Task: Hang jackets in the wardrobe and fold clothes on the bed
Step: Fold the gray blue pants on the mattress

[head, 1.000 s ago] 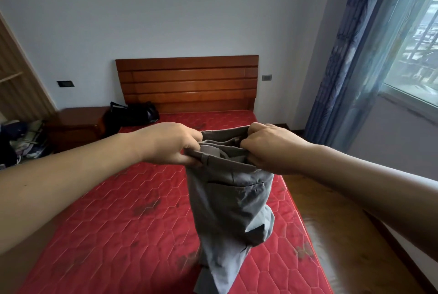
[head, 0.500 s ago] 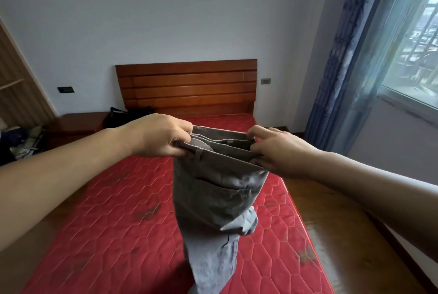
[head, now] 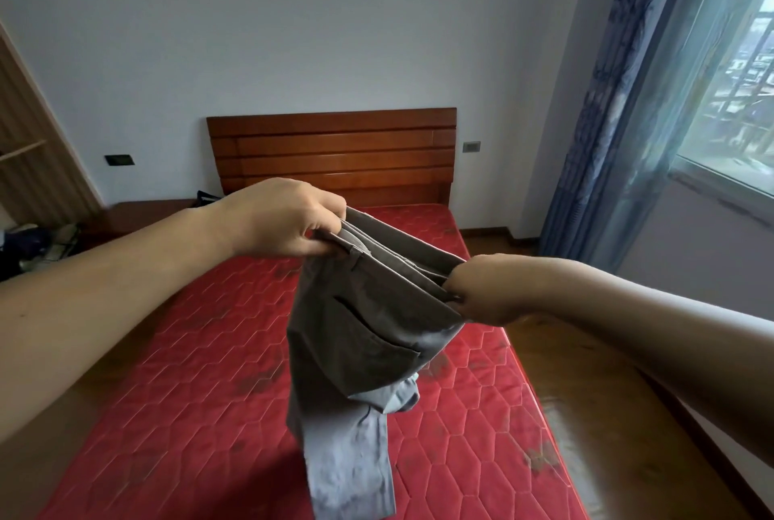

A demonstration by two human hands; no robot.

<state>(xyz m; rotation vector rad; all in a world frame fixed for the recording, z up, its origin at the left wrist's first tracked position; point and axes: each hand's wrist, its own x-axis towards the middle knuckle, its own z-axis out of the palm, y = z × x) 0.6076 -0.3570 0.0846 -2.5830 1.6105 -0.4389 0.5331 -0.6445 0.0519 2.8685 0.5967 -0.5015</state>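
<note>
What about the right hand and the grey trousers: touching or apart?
Touching. The head view shows the right hand gripping one end of the grey trousers at the waistband, fabric bunched in its grasp.

Left hand (head: 285,222) and right hand (head: 486,289) are held up in front, each clamped on one end of the waistband of the grey trousers (head: 364,335).

The left hand is held higher and farther out, knuckles turned upward, with the cloth pinched between curled fingers and thumb. The right hand is held lower, above the right edge of the bed (head: 188,352), and its fingers are buried in the cloth and cannot be seen. Both forearms are bare and almost straight: the left is extended from the lower left of the view, the right from its right side. The hands are set well apart.
</note>
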